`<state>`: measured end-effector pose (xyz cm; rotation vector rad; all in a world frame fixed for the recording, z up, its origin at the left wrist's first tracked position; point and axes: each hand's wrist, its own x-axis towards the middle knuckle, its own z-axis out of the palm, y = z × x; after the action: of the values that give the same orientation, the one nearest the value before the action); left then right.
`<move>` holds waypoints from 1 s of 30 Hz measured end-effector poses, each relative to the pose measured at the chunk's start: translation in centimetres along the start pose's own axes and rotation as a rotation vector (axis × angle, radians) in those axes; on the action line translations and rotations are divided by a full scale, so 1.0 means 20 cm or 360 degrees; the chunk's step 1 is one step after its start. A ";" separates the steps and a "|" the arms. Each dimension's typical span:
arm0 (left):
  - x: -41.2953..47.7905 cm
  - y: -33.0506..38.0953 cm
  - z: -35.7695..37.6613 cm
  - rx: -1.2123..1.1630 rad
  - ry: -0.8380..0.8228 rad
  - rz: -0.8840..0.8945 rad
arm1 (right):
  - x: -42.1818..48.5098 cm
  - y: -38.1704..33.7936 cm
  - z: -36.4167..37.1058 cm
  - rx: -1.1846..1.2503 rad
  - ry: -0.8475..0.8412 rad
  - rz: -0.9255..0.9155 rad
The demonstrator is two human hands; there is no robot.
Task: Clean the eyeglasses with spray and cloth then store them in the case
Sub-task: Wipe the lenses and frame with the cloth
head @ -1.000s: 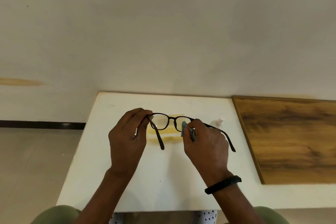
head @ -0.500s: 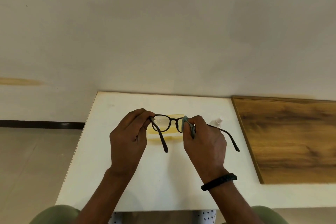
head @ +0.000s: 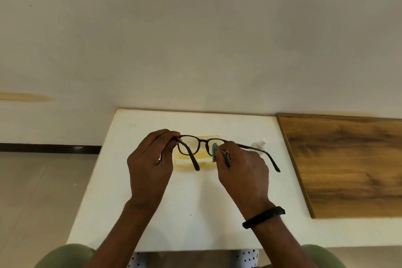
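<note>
Dark-framed eyeglasses (head: 201,142) are held above the white table (head: 187,211) with both temples unfolded toward me. My left hand (head: 150,163) pinches the frame at its left hinge. My right hand (head: 243,169) pinches a small grey-blue cloth (head: 215,152) around the right lens. A translucent yellow case (head: 187,160) lies on the table right behind the glasses, partly hidden by them and by my hands. A small white spray bottle (head: 260,143) stands behind my right hand, mostly hidden.
A wood-grain board (head: 348,165) covers the table's right part. A pale wall runs along the table's far edge. Floor lies beyond the table's left edge. My knees sit below the near edge.
The glasses and both hands have shifted slightly. The cloth in my right hand has moved over the right lens, from its top edge down across it.
</note>
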<state>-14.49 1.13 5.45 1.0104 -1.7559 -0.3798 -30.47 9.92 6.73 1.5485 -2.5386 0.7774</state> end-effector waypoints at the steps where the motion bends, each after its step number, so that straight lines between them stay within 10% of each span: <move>1: 0.00 0.00 0.00 -0.0003 -0.0006 -0.0018 | 0.01 0.00 0.00 -0.0003 -0.0023 0.0048; 8: 0.00 0.01 0.01 -0.0071 -0.0043 -0.0100 | 0.02 -0.04 -0.08 0.0905 0.0203 0.0122; 14: -0.01 0.03 0.01 -0.0054 -0.0091 0.0042 | 0.00 -0.18 -0.10 0.1901 -0.0195 0.0456; 30: -0.06 0.07 0.05 0.0182 -0.0238 0.0244 | 0.00 -0.19 0.04 0.1230 0.0120 -0.0128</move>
<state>-15.82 2.67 5.34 0.9400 -1.9952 -0.2659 -27.07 8.23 7.54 1.7063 -2.2014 1.9111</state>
